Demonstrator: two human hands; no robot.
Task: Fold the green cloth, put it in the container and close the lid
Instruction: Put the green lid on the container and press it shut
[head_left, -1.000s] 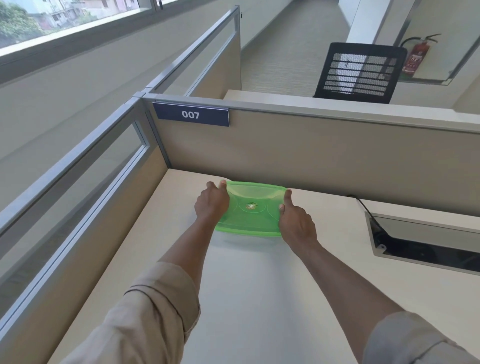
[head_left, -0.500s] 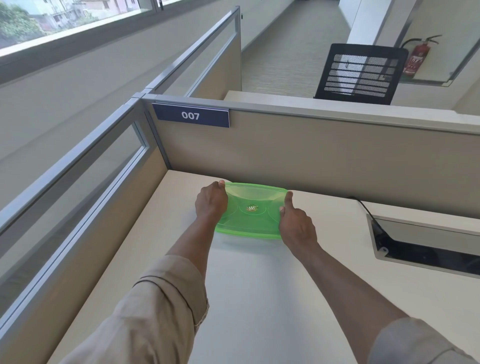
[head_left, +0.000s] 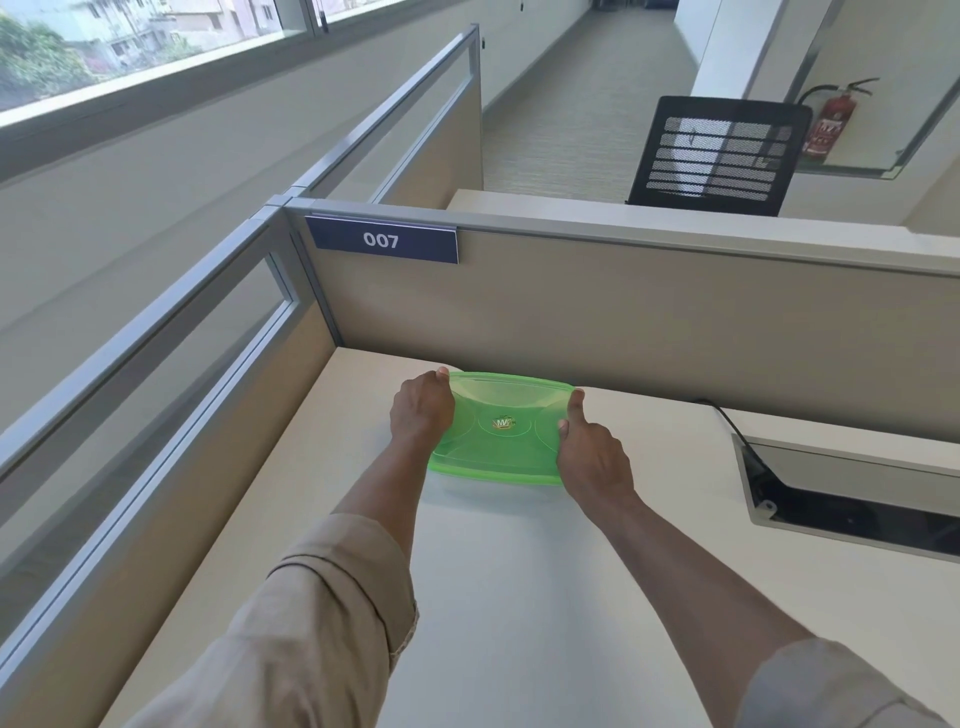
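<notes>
Head view: left hand (head_left: 422, 413) clamped on the left edge of the translucent green lid (head_left: 501, 428), fingers curled over its rim, right hand (head_left: 592, 457) closed on the right edge with the thumb lying up along the side. Between the two hands, lid held flat over the pale desk (head_left: 519, 597), just short of the beige partition (head_left: 623, 322) beyond the fingertips. Container and green cloth under the lid not discernible.

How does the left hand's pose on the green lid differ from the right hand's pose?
The left hand curls over the green lid's left edge, knuckles up; the right hand grips the right edge, thumb stretched along it. The left hand sits farther back than the right hand. Both hold the lid.
</notes>
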